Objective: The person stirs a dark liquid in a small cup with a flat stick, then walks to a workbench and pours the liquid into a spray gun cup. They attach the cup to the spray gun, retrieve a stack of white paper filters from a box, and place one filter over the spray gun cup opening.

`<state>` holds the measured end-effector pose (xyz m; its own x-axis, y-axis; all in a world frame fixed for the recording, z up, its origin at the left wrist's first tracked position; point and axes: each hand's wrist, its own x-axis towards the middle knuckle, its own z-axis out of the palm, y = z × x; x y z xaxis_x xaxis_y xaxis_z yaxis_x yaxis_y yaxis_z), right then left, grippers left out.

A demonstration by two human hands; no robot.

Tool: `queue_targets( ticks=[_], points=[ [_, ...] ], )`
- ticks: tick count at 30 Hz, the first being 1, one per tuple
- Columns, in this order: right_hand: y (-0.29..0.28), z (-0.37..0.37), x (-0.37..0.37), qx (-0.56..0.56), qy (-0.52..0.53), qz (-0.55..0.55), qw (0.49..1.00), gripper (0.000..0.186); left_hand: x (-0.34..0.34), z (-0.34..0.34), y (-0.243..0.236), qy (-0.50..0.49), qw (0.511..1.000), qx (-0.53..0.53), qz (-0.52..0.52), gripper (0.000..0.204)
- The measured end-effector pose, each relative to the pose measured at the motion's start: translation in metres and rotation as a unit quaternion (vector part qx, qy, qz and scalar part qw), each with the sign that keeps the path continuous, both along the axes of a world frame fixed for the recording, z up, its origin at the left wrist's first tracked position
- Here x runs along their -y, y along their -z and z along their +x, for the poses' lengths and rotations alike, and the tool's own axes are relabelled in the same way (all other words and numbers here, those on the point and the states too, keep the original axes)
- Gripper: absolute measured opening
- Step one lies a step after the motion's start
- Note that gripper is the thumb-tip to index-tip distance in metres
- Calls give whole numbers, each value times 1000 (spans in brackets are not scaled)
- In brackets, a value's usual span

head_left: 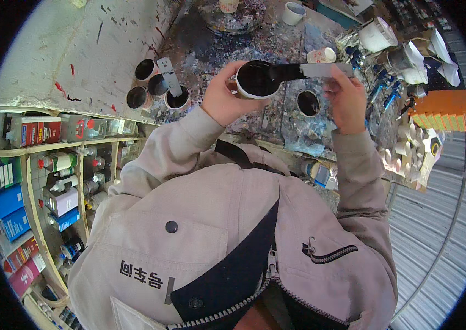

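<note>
My left hand [225,94] is wrapped round a white cup [242,91] of black paint, its mouth facing up toward me. In my right hand [347,102] is a flat metal stirring stick [326,70], gripped near its bare end. Black paint coats the stick's other end, which lies over the cup's right rim. Below the stick, between my hands, another cup of dark paint [308,103] stands on the paint-stained bench [293,47]. Several cups of dark paint are grouped to the left, and a second metal strip [169,76] leans in one of them.
A white cup [294,13] stands at the back, and a marked cup [321,55] lies tipped. A white bucket [378,34], spray guns [392,94] and an orange carton [443,109] crowd the right. Shelves [30,181] of bottles and boxes fill the left.
</note>
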<state>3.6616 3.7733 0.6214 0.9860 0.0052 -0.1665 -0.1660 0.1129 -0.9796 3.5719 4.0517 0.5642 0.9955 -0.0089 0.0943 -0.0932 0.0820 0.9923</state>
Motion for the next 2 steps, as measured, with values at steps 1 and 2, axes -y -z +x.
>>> queue_targets(
  ticks=[1, 2],
  points=[
    [0, 8, 8, 7, -25, 19, 999, 29, 3, 3, -2, 1, 1000, 4, -18, 83],
    [1, 15, 16, 4, -36, 26, 999, 29, 5, 4, -4, 0, 999, -7, -33, 85]
  ],
)
